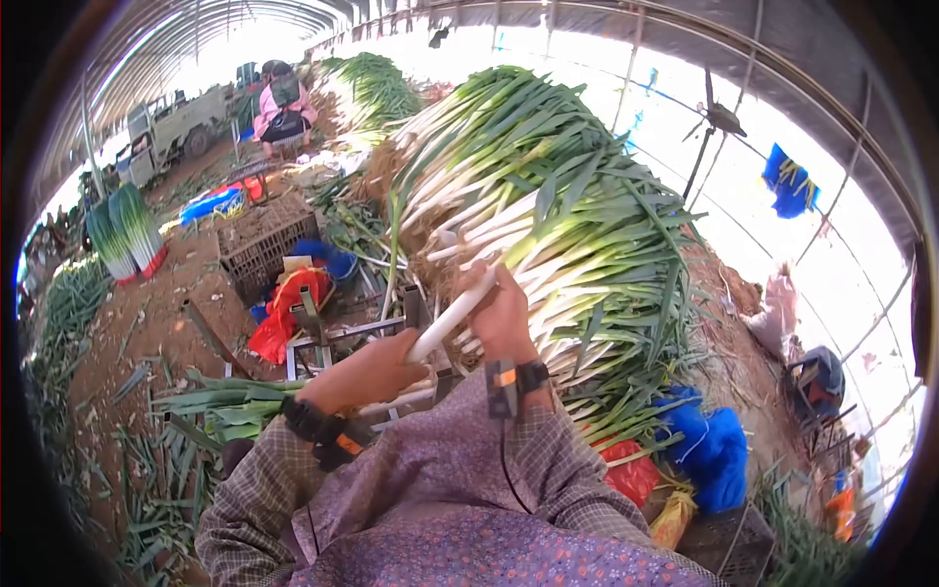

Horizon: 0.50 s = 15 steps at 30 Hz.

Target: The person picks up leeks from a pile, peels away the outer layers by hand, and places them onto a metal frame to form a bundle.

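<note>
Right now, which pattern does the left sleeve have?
Checked; the left sleeve shows best in the head view.

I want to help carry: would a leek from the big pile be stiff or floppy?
The white stalks look thick and straight, so that end probably feels stiff. The long green leaves are thin and droop, so they'd likely flop about.

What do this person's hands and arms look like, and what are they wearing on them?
The left hand and right hand are bare, with no gloves. The sleeves are long and grey-brown with a pale checked pattern. Each wrist has a black strap with a bit of orange. The right one has a greyish box, and a thin dark cord hangs below it.
</note>
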Motion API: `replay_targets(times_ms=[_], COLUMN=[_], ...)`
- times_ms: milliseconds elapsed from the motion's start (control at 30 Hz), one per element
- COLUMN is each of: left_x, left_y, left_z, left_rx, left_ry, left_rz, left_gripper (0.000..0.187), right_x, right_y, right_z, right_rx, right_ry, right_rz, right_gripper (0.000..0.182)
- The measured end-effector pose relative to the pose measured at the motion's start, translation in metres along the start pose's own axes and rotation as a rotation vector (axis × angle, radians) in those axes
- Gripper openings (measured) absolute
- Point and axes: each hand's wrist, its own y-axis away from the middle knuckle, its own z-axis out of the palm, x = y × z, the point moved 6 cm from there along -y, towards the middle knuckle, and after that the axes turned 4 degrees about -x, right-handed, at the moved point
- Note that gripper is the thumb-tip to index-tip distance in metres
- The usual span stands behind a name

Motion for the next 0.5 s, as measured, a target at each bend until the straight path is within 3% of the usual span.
replay_targets(times_ms=[33,167,200,233,267,300,333,367,400,433,467,500], left_x=[0.003,-0.039,-0.038,-0.047,-0.06,-0.064,-0.075,-0.084,-0.094,-0.099,-0.106,-0.119], left_y=[0.016,0.05,0.064,0.07,0.081,0.094,0.102,0.109,0.113,0.115,0.119,0.121], left_z=[0.001,-0.004,-0.007,-0.011,-0.014,-0.017,-0.018,-0.021,-0.022,-0.027,-0.035,-0.035], left_rx=[-0.11,-0.157,-0.167,-0.14,-0.113,-0.078,-0.032,-0.001,0.055,0.165,0.276,0.292], left_ry=[0.086,-0.001,0.107,0.023,-0.054,0.065,0.174,0.137,0.208,0.254,0.292,0.339], left_rz=[-0.181,-0.181,-0.232,-0.151,-0.083,-0.163,-0.217,-0.203,-0.251,-0.198,-0.14,-0.123], left_gripper=[0.033,0.031,0.031,0.03,0.029,0.028,0.029,0.03,0.029,0.028,0.027,0.029], right_x=[-0.005,0.0,0.002,0.009,0.01,0.02,0.027,0.045,0.059,0.076,0.095,0.117], right_y=[0.006,0.007,0.004,-0.001,0.0,-0.001,-0.019,-0.019,-0.021,-0.024,-0.037,-0.045], right_z=[-0.012,-0.037,-0.042,-0.045,-0.034,-0.02,-0.025,-0.004,0.012,0.031,0.039,0.055], right_rx=[0.12,0.12,0.121,0.125,0.182,0.153,0.029,0.019,0.019,-0.114,-0.088,-0.173], right_ry=[0.094,-0.074,-0.103,-0.15,0.207,0.093,0.229,0.105,0.284,0.41,0.305,0.298], right_rz=[-0.017,0.054,0.07,0.107,0.004,0.047,0.044,0.137,0.087,0.089,0.089,0.119], right_gripper=[0.018,0.024,0.026,0.029,0.029,0.029,0.028,0.026,0.024,0.016,0.009,0.012])
